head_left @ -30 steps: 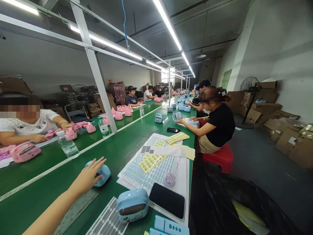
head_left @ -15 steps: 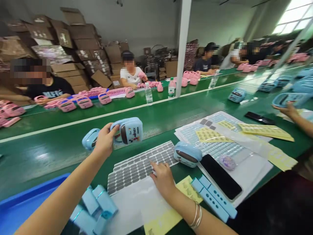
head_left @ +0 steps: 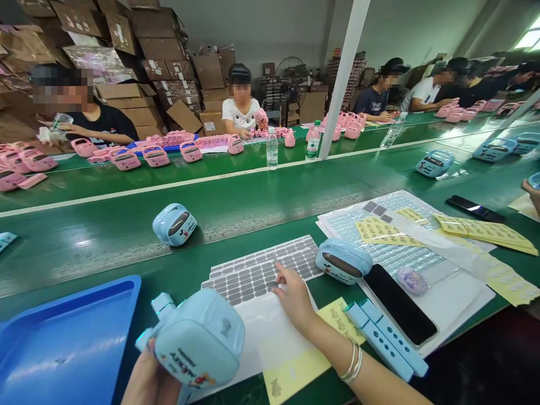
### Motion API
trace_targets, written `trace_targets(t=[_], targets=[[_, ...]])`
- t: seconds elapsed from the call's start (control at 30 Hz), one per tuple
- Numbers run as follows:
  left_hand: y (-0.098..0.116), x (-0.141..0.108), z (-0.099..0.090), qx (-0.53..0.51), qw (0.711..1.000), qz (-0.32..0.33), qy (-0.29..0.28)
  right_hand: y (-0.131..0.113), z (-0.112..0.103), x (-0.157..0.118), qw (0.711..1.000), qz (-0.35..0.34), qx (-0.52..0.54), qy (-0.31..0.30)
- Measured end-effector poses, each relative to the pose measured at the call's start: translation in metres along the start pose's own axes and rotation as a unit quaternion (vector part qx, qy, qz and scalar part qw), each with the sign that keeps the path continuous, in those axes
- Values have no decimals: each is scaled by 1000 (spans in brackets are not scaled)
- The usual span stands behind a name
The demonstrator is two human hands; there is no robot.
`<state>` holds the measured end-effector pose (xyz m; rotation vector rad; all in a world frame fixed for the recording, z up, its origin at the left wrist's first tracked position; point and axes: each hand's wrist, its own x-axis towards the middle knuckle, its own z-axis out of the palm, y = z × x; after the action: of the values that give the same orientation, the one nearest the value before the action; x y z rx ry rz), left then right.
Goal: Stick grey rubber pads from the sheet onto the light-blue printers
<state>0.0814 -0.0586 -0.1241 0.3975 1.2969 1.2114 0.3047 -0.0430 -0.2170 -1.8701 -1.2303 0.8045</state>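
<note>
My left hand [head_left: 154, 374] grips a light-blue plastic housing [head_left: 206, 332] with a printed cartoon mouse, close to me at the lower left. Its fingers are partly hidden behind the housing. My right hand [head_left: 295, 298] rests on a sheet of grey oval stickers [head_left: 255, 278], index finger stretched out and its tip on the stickers, thumb apart. Just right of that sheet sits a second blue housing [head_left: 343, 261] with a dark oval window. Another similar housing [head_left: 175, 225] stands farther back on the green surface. Blue pieces [head_left: 163, 305] show partly behind the held housing.
A blue tray [head_left: 63, 349] lies at the left. To the right are a black phone [head_left: 400, 304], long blue parts with holes [head_left: 386, 340], yellow sticker sheets [head_left: 388, 233] and a purple round object [head_left: 412, 280]. Co-workers sit across the belt behind pink housings [head_left: 156, 156] and bottles [head_left: 272, 149].
My left hand has brought the housing from over the belt down and toward me, turning it. The right hand remains at the sticker sheet. The view has shifted.
</note>
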Motion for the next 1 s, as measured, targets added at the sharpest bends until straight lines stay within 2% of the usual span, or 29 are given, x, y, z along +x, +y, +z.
trace_targets(t=[0.13,0.2,0.3,0.37,0.47,0.57,0.67,0.73,0.83,1.0], targets=[[-7,7,0,3,1000,7,-29,-3,-7,3,995,12,100,-15],[-7,10,-1,5,1000,11,-23,-20,-21,-1,986,23,160,-38],[-7,14,-5,11,1000,-3,-19,-61,-52,-17,962,8,250,-114],[-7,15,-6,1,999,-34,-26,-89,-72,-31,959,-32,212,-184],[-6,12,-4,-2,998,-49,-28,-116,-91,-45,960,-152,85,-221],[-2,2,2,31,998,-46,-31,-124,-97,-47,934,-254,-18,-252],[1,-7,4,37,997,-61,-34,-128,-98,-44,903,-330,-36,-273],[2,-9,3,30,997,-66,-37,-133,-98,-43,894,-335,-13,-299],[3,-11,0,43,996,-67,-38,-142,-99,-44,883,-307,1,-356],[2,-15,-1,68,994,-61,-55,-154,-99,-44,876,-282,-17,-390]])
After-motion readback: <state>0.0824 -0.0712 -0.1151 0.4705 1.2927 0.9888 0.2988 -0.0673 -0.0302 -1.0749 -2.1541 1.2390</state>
